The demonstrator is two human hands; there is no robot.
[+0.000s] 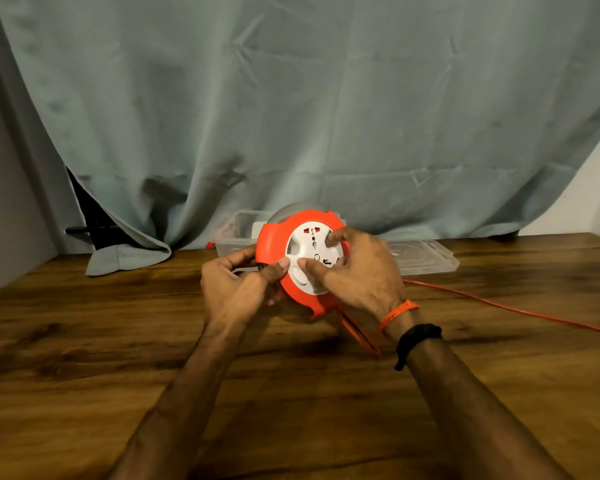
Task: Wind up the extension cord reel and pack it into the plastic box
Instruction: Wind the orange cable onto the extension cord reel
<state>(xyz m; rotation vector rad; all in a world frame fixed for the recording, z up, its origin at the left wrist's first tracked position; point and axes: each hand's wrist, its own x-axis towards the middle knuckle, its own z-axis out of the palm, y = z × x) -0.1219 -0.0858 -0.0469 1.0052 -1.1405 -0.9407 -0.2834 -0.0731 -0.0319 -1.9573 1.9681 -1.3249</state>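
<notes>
Reel first: the round orange plastic extension cord reel (pixel 300 261) with its white socket face is held tilted above the wooden table, in front of the clear plastic box (pixel 236 237). The left hand (pixel 238 284) grips its left rim, fingers curled round the edge; the right hand (pixel 355 268) presses curled fingertips on the white face, apparently to turn it. A long run of thin orange cord (pixel 499 304) trails off to the right, unwound. If it snags on the table edge or kinks, winding could jam, or the reel could twist out of the one-handed hold.

A large grey-green curtain (pixel 309 105) hangs behind. The dark brown wood-grain table (pixel 118 341) spreads below it. The box's flat clear lid (pixel 426 259) lies just right of the reel.
</notes>
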